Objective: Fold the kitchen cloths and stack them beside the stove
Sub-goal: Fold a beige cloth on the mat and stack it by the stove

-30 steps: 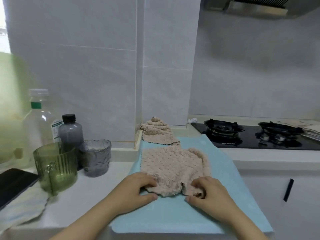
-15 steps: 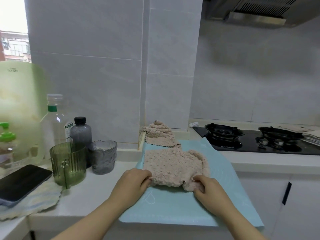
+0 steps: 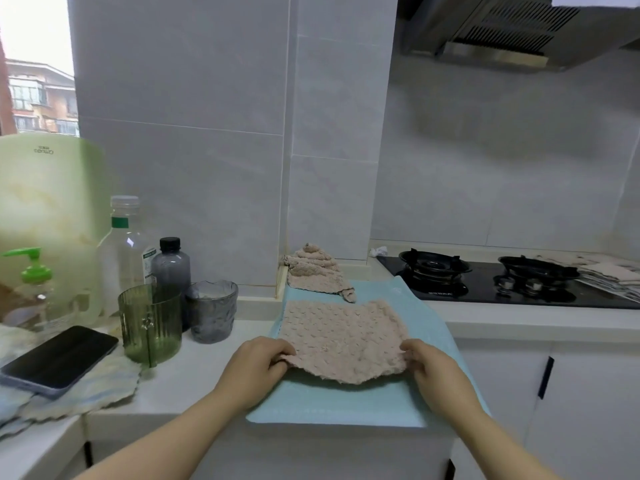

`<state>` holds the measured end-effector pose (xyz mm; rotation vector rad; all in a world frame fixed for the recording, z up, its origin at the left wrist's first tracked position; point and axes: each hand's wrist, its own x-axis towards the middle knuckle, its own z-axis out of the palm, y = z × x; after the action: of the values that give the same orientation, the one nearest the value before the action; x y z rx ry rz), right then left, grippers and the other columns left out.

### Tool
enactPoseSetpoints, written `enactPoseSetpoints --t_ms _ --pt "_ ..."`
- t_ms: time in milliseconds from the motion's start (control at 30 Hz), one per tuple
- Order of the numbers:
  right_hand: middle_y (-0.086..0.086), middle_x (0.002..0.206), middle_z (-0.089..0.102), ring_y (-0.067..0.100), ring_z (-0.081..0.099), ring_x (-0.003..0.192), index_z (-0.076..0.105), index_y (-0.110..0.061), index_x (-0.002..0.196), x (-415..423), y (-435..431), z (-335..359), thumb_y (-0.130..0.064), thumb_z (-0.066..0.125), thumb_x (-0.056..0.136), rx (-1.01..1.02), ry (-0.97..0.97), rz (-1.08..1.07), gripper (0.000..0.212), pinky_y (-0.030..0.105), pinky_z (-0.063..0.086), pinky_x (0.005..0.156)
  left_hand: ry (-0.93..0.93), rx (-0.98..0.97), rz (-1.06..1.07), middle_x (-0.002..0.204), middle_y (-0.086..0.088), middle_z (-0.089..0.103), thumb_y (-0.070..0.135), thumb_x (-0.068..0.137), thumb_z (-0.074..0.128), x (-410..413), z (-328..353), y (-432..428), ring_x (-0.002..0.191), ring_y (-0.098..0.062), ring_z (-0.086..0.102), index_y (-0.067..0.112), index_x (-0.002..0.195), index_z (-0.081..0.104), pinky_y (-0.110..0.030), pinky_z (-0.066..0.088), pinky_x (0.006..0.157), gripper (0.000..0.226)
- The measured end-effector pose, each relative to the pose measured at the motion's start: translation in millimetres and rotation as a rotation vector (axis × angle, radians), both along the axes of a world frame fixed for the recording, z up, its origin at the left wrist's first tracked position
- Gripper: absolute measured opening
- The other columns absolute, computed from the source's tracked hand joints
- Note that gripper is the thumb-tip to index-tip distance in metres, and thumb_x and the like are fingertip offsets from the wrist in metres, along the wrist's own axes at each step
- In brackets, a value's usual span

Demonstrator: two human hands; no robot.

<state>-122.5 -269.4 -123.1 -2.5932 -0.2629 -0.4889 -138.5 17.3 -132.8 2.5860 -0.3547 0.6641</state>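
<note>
A beige waffle-textured kitchen cloth [image 3: 343,334] lies spread on a light blue mat [image 3: 346,403] on the counter. My left hand [image 3: 258,365] pinches its near left corner and my right hand [image 3: 427,367] pinches its near right corner, lifting the near edge slightly off the mat. A second beige cloth [image 3: 313,271] sits crumpled in a heap at the back of the mat against the wall. The black gas stove [image 3: 485,278] is to the right, with folded cloths [image 3: 609,275] at its far right edge.
Left of the mat stand a green ribbed cup [image 3: 150,323], a grey glass [image 3: 212,311], a dark bottle [image 3: 170,268] and a clear bottle [image 3: 123,251]. A phone [image 3: 59,358] lies on a pale rag. White cabinet doors sit below the counter at right.
The cloth was bunched with a folded right side; now it is pulled out flat and wider. Both hands moved apart to its near corners and lifted the near edge. The camera tilted upward.
</note>
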Motion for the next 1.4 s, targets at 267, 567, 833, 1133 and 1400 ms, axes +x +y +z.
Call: enactPoseSetpoints --t_ms 267,567,833,1133,1400 --pt "-0.01 0.082 0.057 0.011 0.049 0.075 0.045 -0.03 0.079 -28.4 -30.0 17.7 -0.013 0.04 0.089 -0.055 0.22 0.055 0.02 0.027 0.039 0.067 0.273 -0.032 -0.115 0.09 0.016 0.068 0.034 0.079 0.07 -17.2 37.8 18.7 0.085 -0.002 0.06 0.036 0.087 0.067 -0.019 0.045 0.079 0.009" --pt "-0.008 0.068 0.047 0.01 0.039 0.062 0.044 -0.016 0.086 -39.0 -29.2 28.0 -0.032 0.066 0.083 0.158 0.302 0.149 0.027 0.02 0.031 0.056 0.466 -0.39 -0.127 0.082 -0.012 0.069 0.022 0.078 0.074 -15.5 54.3 29.4 0.069 -0.012 0.058 0.018 0.088 0.072 -0.025 0.049 0.072 0.011" --pt "0.005 0.062 0.046 0.017 0.041 0.06 0.054 0.002 0.077 13.3 -29.8 27.0 -0.01 0.058 0.09 0.556 0.185 0.047 0.019 0.029 0.03 0.056 0.18 -0.362 0.21 0.071 0.001 0.059 0.013 0.086 0.059 40.9 52.4 -3.0 0.075 -0.018 0.054 0.018 0.074 0.059 -0.026 0.036 0.058 0.013" --pt "0.003 0.058 0.049 0.023 0.045 0.06 0.045 -0.012 0.063 113.9 -28.1 2.6 -0.016 0.053 0.093 0.384 0.07 -0.26 0.03 0.027 0.028 0.05 0.089 0.271 0.339 0.101 -0.009 0.048 -0.001 0.089 0.039 119.6 29.6 -43.4 0.093 -0.03 0.057 0.009 0.105 0.051 -0.032 0.034 0.063 0.022" --pt "0.006 0.097 0.065 0.028 0.058 0.095 0.05 -0.017 0.106 143.5 -27.3 -16.2 -0.025 0.048 0.089 0.027 0.252 -0.258 0.019 0.032 0.045 0.077 0.219 0.452 0.289 0.114 -0.011 0.054 0.0 0.091 0.033 157.7 2.1 -38.6 0.105 -0.026 0.05 0.009 0.113 0.049 -0.029 0.038 0.072 0.029"
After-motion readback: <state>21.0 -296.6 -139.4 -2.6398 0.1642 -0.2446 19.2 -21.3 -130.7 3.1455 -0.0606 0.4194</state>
